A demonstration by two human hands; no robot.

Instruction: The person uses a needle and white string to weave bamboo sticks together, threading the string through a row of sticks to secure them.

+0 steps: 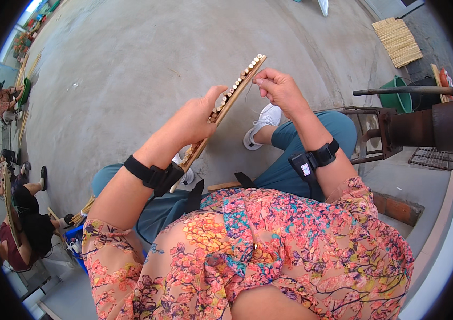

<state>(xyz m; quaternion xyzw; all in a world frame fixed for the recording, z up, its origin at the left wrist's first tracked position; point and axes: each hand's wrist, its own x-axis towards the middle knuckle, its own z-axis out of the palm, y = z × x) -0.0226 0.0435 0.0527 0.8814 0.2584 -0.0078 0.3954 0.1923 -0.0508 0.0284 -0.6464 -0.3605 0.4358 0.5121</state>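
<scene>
A narrow mat of cut stalks (232, 92) is held up in front of me, seen edge-on with its pale round ends in a row. A longer, smooth stick runs along its side. My left hand (201, 114) grips the mat near its middle, thumb stretched up along the stalk ends. Near the mat's far end, my right hand (278, 89) has its thumb and forefinger pinched together on a thin thread (247, 96) that hangs in a loop beside the mat. Where the thread is fastened is too fine to make out.
To the right stand a dark metal frame with a thick pipe (418, 129), a green bucket (395, 93) and a finished-looking stalk mat (397, 41) on the floor. Several people, one in a dark red top (18, 250), sit at left beside a blue crate (75, 242).
</scene>
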